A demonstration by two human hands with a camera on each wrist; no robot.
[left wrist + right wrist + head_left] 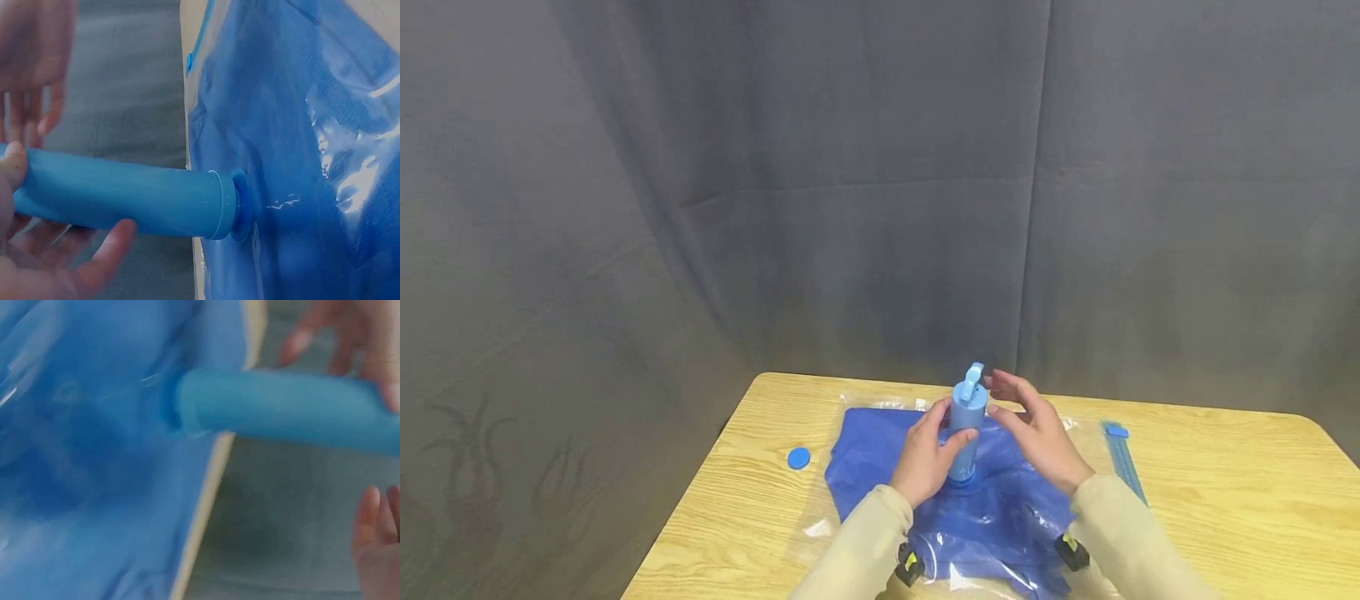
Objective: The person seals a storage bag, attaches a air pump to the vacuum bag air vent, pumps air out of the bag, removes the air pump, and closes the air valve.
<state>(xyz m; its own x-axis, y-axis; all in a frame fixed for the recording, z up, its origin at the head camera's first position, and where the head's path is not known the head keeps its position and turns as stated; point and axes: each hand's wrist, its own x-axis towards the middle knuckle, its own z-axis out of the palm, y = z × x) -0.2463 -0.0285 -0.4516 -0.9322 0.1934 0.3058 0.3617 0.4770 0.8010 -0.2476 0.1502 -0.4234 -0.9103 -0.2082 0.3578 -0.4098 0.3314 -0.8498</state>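
A light-blue hand pump [968, 414] stands upright with its lower end on the round valve [961, 481] of a clear vacuum storage bag [823, 517]. Folded blue cloth [868, 450] lies inside the bag. My left hand [925, 458] grips the pump's barrel from the left, thumb across the near side. To the right of the pump's top, my right hand [1037, 429] has its fingers loosely spread, apart from the barrel [281, 406] in the blurred right wrist view. A pale-blue handle [973, 382] sticks up from the pump's top.
A round blue cap [799, 457] lies on the wooden table [722, 500] left of the bag. The bag's zip edge with a blue slider [1117, 431] runs along its right side. Behind the table hangs a grey curtain [880, 250].
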